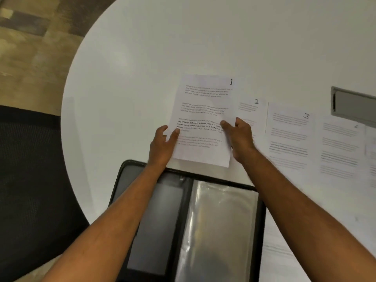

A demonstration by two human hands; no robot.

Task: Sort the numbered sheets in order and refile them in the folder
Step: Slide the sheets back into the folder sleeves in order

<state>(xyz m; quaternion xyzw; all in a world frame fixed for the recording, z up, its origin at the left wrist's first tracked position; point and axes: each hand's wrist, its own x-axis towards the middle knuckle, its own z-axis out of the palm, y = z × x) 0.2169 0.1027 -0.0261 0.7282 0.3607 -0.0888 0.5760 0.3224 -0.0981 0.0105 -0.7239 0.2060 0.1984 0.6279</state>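
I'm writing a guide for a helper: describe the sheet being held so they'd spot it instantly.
On the round white table, just beyond the open black folder, both hands hold one printed sheet. Unlike the sheets lying flat to its right, it has a handwritten 1 in its top right corner.

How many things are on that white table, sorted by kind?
Paper sheets: 5, counting sheet 1, sheet 2, sheet 3, a fourth and a partly cut-off one
Open folder: 1
Total: 6
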